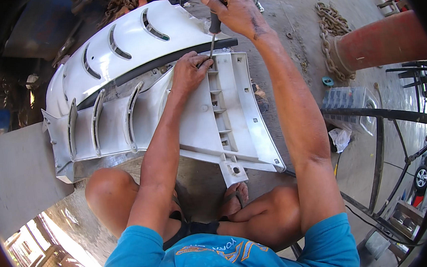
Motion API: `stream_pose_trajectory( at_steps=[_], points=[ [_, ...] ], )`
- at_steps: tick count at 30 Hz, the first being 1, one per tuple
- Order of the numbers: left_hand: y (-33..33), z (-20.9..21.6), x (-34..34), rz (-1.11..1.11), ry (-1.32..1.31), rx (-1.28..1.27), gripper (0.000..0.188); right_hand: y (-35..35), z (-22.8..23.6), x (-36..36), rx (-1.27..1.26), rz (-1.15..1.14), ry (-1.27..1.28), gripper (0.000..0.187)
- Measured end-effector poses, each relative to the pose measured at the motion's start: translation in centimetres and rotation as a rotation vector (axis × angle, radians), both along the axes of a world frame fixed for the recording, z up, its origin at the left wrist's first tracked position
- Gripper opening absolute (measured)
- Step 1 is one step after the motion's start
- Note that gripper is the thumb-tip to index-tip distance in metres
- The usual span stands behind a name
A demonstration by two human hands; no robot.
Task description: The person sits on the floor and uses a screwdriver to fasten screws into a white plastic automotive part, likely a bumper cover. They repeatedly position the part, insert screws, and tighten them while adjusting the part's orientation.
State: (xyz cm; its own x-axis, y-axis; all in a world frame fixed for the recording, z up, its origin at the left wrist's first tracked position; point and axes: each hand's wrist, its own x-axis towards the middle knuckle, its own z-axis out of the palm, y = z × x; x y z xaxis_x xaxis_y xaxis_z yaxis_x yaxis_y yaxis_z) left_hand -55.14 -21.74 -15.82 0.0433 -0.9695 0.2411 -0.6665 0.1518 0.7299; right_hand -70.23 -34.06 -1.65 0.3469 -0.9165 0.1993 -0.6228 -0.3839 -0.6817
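My right hand (234, 12) is closed round the handle of a screwdriver (215, 24), black with an orange end. Its thin shaft slants down to the far edge of a grey-white molded vehicle panel (192, 120), which lies in front of me with its ribbed inner side up. At that same edge my left hand (190, 71) presses down, its fingers bunched beside the screwdriver's tip. Whether those fingers pinch something small is hidden. Just beyond lies a second, glossy white panel (121, 48) with curved slots and a black strip (177, 55) along its near side.
Rusty chain (333, 23) lies on the floor at the right, beside a large red cylinder (387, 42). Nearer are a clear plastic organizer box (349, 105) and a black metal frame (377, 113). A flat grey sheet (21, 173) lies at the left. More chain (125, 2) is heaped at the back.
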Motion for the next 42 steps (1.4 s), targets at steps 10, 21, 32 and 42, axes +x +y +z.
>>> stream_pose_trajectory(
  at_steps=[10,21,32,42],
  points=[
    [0.1,-0.2,-0.8,-0.034,0.021,-0.059,0.023,-2.0,-0.7,-2.9,0.015,0.132,0.182,0.037],
    [-0.1,-1.4,-0.6,-0.039,-0.069,-0.174,0.020,-1.6,-0.1,-2.2,-0.101,-0.007,0.456,0.057],
    [0.3,-0.9,-0.9,-0.024,-0.055,-0.050,0.028,0.7,2.6,-0.5,0.180,-0.063,0.300,0.046],
    [0.4,-0.8,-1.0,-0.038,-0.096,-0.020,0.028,0.2,2.0,-1.8,0.043,0.113,0.130,0.049]
  ],
)
